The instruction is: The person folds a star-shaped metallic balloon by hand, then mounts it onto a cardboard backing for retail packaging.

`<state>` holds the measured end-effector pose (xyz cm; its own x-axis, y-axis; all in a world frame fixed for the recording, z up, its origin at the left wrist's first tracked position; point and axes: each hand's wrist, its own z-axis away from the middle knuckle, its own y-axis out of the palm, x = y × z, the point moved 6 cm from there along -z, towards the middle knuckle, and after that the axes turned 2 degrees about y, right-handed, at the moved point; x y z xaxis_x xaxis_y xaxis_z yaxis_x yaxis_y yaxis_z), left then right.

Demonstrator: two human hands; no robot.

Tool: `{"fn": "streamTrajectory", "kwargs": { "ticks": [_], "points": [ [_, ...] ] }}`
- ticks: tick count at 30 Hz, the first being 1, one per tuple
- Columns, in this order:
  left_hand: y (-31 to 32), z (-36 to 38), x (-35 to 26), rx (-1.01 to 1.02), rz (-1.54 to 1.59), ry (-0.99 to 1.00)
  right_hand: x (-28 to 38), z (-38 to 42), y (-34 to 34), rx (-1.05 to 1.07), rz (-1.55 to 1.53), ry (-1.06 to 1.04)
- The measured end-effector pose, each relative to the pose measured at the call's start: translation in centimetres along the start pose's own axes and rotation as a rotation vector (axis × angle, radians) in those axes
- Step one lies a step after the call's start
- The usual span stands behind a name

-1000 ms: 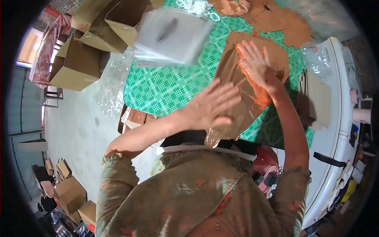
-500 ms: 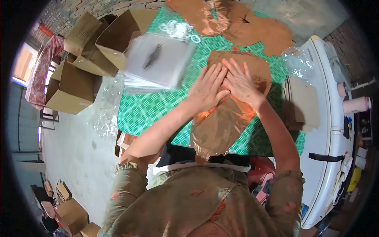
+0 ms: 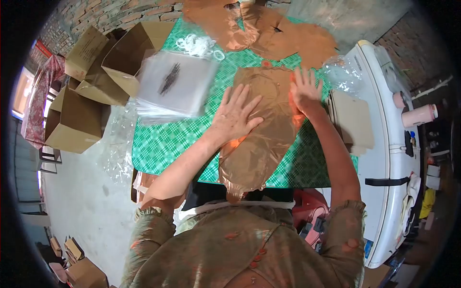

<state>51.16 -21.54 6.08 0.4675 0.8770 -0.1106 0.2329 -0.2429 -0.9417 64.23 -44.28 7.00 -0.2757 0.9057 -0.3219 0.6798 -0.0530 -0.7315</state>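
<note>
A flat, copper-coloured foil balloon [image 3: 261, 139] lies lengthwise on the green checked tablecloth [image 3: 163, 144], its narrow tail hanging over the near edge. My left hand [image 3: 234, 115] rests on its left side, fingers spread and palm down. On its upper right edge lies my right hand [image 3: 306, 91], also flat with fingers apart. The foil shows creases and bright reflections along its lower half. Neither hand grips anything.
More copper foil pieces [image 3: 273, 38] lie at the table's far end. A stack of clear plastic sleeves [image 3: 177, 86] and white rings [image 3: 197, 45] sit left. Flat cardboard pieces [image 3: 353, 120] are at right, beside a white appliance [image 3: 384, 168]. Open cardboard boxes [image 3: 79, 115] stand left.
My hands have moved apart from the balloon's middle: the left toward its left side, the right toward its right edge. The balloon's upper part now lies flatter. The whole view has shifted slightly.
</note>
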Motion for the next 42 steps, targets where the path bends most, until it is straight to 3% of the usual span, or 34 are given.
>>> {"fn": "streamTrajectory", "kwargs": {
  "ticks": [3, 6, 9, 11, 18, 21, 24, 27, 30, 32, 35, 38, 42],
  "points": [
    [0.0, 0.0, 0.0, -0.009, 0.002, 0.006, -2.2, 0.0, 1.6, 0.332, -0.053, 0.255],
    [0.1, 0.2, 0.1, -0.021, 0.013, 0.003, -2.0, -0.3, 0.8, 0.427, 0.006, 0.266],
    [0.1, 0.2, 0.1, -0.03, 0.018, 0.008, -3.1, -1.1, 2.9, 0.523, -0.309, 0.385],
    [0.1, 0.2, 0.0, -0.033, 0.016, 0.008, -4.3, -1.6, 5.6, 0.518, -0.438, 0.345],
    [0.0, 0.3, 0.0, -0.056, 0.01, 0.013, -2.3, -6.1, 1.8, 0.729, -0.967, 0.436],
    [-0.2, 0.3, -0.1, -0.067, 0.008, 0.02, 1.6, -6.7, -3.7, 0.719, -1.531, 0.635],
    [0.1, 0.3, -0.1, -0.087, 0.006, 0.024, 3.7, -7.5, -5.6, 0.734, -1.645, 0.653],
    [0.4, 0.4, 0.1, -0.093, -0.001, 0.027, 5.4, -6.7, -9.4, 0.528, -1.8, 0.777],
    [0.4, 0.3, 0.1, -0.076, 0.006, 0.023, 2.2, -2.2, -4.4, 0.245, -1.623, 0.545],
    [0.2, 0.2, 0.0, 0.016, -0.037, 0.007, -0.5, 1.1, -3.5, 0.316, -0.917, 0.321],
    [0.5, 0.1, 0.1, -0.012, -0.034, 0.017, -0.1, 6.9, -3.8, 0.102, -0.581, 0.007],
    [0.2, 0.1, -0.1, 0.012, -0.076, 0.016, 2.7, 8.8, -5.2, 0.204, -0.361, -0.165],
    [0.0, 0.0, -0.1, 0.044, -0.066, 0.01, 5.3, 8.4, -8.7, 0.195, -0.521, -0.116]
  ]
}}
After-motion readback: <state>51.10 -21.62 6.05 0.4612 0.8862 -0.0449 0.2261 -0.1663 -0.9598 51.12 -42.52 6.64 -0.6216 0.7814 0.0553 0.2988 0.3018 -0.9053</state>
